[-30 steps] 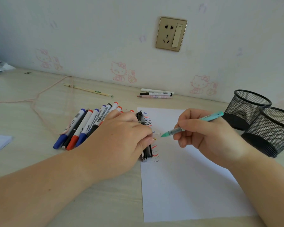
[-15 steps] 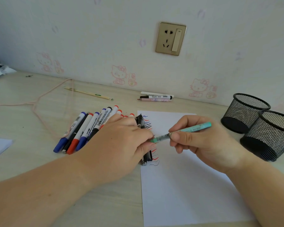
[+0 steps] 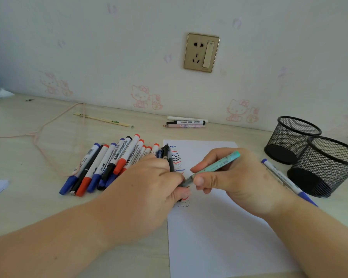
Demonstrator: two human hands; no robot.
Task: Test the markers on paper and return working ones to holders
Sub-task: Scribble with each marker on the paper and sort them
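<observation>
Our right hand [image 3: 235,179] pinches the teal pen [image 3: 215,166] between thumb and forefinger, and our left hand's [image 3: 149,189] fingertips now close on its front end; a second ago the tip was bare and apart from them. We judge we are capping it, its test done. Beneath lies the paper [image 3: 219,237], squiggles down its left edge, with the marker pile [image 3: 109,163] beside it. Further right, one blue marker [image 3: 283,179] lies near the two mesh holders [image 3: 313,157], where this pen probably goes next.
</observation>
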